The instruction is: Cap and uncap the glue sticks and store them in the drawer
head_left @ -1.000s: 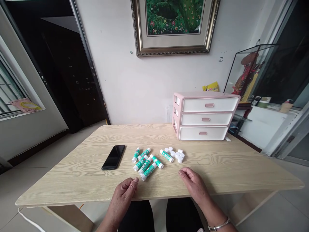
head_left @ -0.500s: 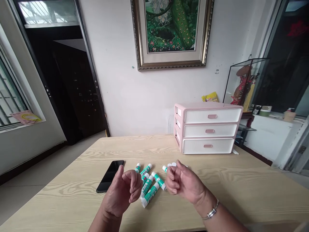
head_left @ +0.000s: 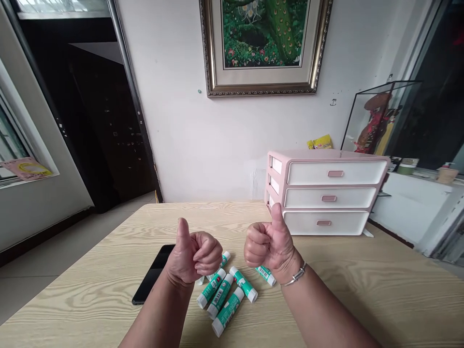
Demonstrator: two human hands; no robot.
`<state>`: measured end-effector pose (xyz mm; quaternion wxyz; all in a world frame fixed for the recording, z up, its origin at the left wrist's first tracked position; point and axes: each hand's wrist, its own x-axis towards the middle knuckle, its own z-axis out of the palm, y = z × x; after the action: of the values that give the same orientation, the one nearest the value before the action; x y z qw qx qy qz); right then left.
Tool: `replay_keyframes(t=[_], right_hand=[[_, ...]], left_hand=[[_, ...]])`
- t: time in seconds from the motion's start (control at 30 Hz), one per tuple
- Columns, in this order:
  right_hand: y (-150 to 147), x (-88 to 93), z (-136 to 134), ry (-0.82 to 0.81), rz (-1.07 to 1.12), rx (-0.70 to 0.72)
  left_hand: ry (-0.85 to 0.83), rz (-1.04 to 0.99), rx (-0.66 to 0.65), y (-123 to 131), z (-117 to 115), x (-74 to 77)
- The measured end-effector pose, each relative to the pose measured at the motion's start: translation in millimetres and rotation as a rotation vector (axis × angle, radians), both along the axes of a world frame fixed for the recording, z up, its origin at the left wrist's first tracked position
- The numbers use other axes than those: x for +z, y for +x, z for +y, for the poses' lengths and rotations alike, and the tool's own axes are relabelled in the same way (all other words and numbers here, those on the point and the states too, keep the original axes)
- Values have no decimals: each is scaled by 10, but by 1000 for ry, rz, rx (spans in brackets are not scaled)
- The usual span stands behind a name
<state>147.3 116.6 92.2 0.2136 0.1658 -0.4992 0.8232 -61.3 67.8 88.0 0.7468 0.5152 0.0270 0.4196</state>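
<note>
My left hand (head_left: 195, 253) is raised over the table in a fist with the thumb pointing up. Its curled fingers hold nothing that I can see. My right hand (head_left: 270, 244) makes the same thumbs-up shape, facing it, a bracelet (head_left: 295, 274) on its wrist. Below and between the hands lie several green-and-white glue sticks (head_left: 228, 311) in a loose group. One more glue stick (head_left: 266, 274) shows partly under my right hand. Behind my left forearm a black phone (head_left: 154, 273) lies flat, partly covered.
A pink and white three-drawer box (head_left: 329, 193) stands at the back right of the wooden table (head_left: 348, 295), a yellow packet (head_left: 322, 142) on top. A framed peacock picture (head_left: 264, 87) hangs on the wall. A glass case (head_left: 377, 116) holds a figurine.
Both hands have risen. Their loosely curled fingers have closed into fists and the thumbs now point straight up. The view has shifted and tilted down slightly.
</note>
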Motion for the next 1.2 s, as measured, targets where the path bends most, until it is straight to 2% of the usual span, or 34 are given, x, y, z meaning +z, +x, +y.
replay_keyframes(t=[0.2,0.53,1.03,1.2], right_hand=[[-11,-223,46,-56,-66,-3],[-40,-273,31,-79,-76,-15],[-47,-290,-14,-72,-126,-27],[-69,-242,-89,-52,-139,-4]], left_hand=[[-66,-10,-33,-29,34,-136],[-117,3,-28,-40,-8,-296],[-130,36,-67,34,-47,-294],[-118,39,-60,78,-136,-238]])
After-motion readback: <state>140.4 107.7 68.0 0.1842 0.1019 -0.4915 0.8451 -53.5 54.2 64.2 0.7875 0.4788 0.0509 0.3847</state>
